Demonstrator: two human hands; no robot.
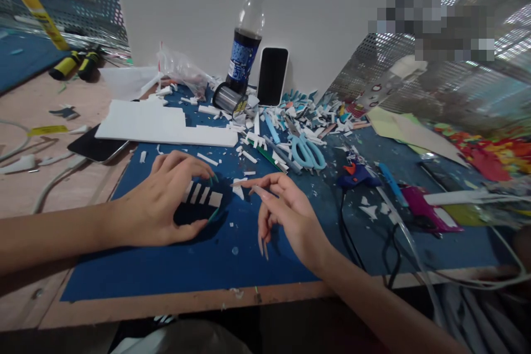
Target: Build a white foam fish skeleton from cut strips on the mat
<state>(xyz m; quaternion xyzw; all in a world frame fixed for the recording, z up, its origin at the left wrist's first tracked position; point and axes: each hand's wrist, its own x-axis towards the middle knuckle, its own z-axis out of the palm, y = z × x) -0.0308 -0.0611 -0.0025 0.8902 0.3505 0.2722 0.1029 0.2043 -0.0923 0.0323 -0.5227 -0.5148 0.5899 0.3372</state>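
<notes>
My left hand (172, 202) rests on the blue mat (166, 265), its fingers and thumb arched apart. In the gap between them lie several small white strips (204, 195) on a dark patch, side by side; whether that patch is shadow or a separate piece, I cannot tell. Teal shows at the fingertips. Facing it from the right, my right hand (288, 210) hovers low over the mat with bent, separated fingers and nothing visible in its grasp. Its index fingertip is close to a small white scrap (238, 188).
Behind the hands are a white foam board (145, 121), light-blue scissors (307, 149), a heap of scraps (307, 108), a spool (229, 99), a cola bottle (244, 50) and a propped phone (272, 74). A blue glue gun (359, 176) with its cable sits right.
</notes>
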